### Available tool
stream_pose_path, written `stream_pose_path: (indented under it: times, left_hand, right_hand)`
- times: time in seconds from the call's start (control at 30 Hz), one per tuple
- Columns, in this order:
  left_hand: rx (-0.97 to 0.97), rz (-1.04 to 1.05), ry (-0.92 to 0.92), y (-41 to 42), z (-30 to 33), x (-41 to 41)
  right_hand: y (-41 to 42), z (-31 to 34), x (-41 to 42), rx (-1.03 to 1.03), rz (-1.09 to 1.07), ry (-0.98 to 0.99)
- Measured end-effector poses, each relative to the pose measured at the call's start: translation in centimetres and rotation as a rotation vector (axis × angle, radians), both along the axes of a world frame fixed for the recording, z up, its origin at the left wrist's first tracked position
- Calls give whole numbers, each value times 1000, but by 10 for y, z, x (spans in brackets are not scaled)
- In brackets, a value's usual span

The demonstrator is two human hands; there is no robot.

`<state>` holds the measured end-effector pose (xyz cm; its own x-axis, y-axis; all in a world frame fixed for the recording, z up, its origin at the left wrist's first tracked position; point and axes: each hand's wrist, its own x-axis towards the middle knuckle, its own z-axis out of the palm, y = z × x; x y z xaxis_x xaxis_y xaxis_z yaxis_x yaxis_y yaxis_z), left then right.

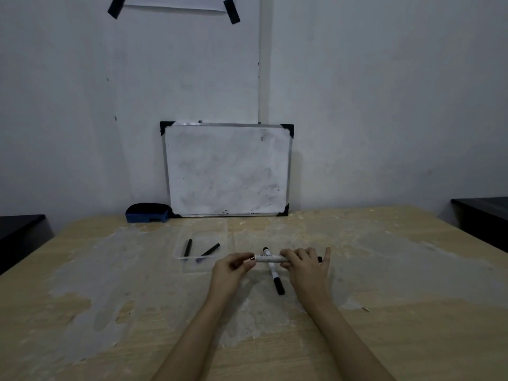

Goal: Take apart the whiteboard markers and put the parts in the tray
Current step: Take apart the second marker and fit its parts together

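From my remote seat I saw the broad, pale wooden table with its scuffed grey film [384, 257] filling the lower view, and a smudged metal-framed whiteboard [226, 169] leaning on the wall behind it, a dark blue eraser block [148, 213] just beside its lower left corner. Near the table's middle lay the shallow clear plastic tray [204, 266], hard to make out against the film, with two slim black marker parts [210, 250] already in it. Just right of the tray, both hands were raised a little above the table and held one white-barrelled whiteboard marker [269, 258] crosswise between them. The right hand [305, 264] was wrapped around the barrel's right end, forefinger sticking out; the left hand [233, 266] was pinched on the left end, where I could not tell whether it gripped a nib or an end plug. A second white marker with a black cap [275, 276] lay on the table directly under the held one, pointing towards me. I judged the work partly done, with this marker mid-dismantling. The next move would call for a steady pull or twist by the left fingers while the right braced the barrel, then a short carry leftwards to the tray.
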<state>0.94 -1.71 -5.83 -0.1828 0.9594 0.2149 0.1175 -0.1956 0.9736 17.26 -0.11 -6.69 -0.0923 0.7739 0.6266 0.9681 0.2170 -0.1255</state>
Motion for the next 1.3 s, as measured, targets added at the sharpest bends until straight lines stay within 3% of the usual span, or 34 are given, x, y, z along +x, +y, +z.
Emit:
stream_pose_path:
  times: [0.17,0.33,0.43,0.57,0.67,1.07,1.2,1.3]
  left_hand:
    - [18,5,-151,1,2,-5]
    - [16,37,-93,0,-2,-4]
    - [45,39,-18,-2,-4,0]
    - [35,42,-205,0,0,-3]
    - [33,27,-180,4,0,-8]
    - [-65,-37,-195,6,-5,-4]
    - [-100,-12,-246,9,-8,-5]
    - [-110,-42,-392,11,-4,-9]
  right_hand:
    - [2,-3,-2,35,110,80]
    - [-2,2,-2,-79,224,93]
    - [-5,7,0,-45,258,53]
    - [-8,18,-3,11,248,-18]
    - [-9,23,-5,2,278,10]
    - [-19,39,-10,-291,225,-63]
    - [-22,36,-22,-340,186,32]
    - [-22,40,-27,-407,197,140]
